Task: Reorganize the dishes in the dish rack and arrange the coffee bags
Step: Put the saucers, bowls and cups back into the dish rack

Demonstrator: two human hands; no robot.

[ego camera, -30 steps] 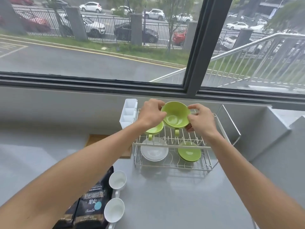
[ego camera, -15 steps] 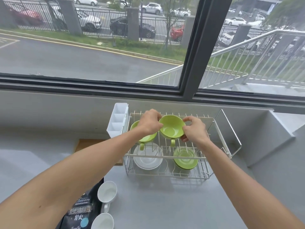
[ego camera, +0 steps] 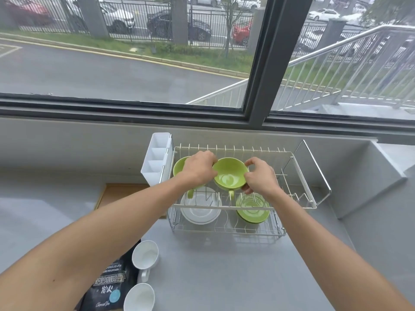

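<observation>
Between the two hands, over the upper tier of the dish rack point(ego camera: 301, 167), sits a green cup point(ego camera: 229, 176), mouth tilted toward the camera, handle pointing down. Left of the grip a white cutlery holder point(ego camera: 157, 158) hangs on the rack's end, its three compartments looking bare; next, a second green cup point(ego camera: 179, 164) rests on the same tier, partly hidden by the left hand point(ego camera: 198, 170), whose fingers curl over the held cup's left rim. Opposite, the right hand point(ego camera: 258, 176) pinches the right rim. Below the grip, the lower tier holds white saucers point(ego camera: 199, 209) and green saucers point(ego camera: 252, 208). Judged from this, the cup is being seated beside its twin; next it must settle between the wires before either hand lets go. Nearer the camera, two white cups point(ego camera: 144, 254) and a coffee bag point(ego camera: 107, 288) wait on the counter
</observation>
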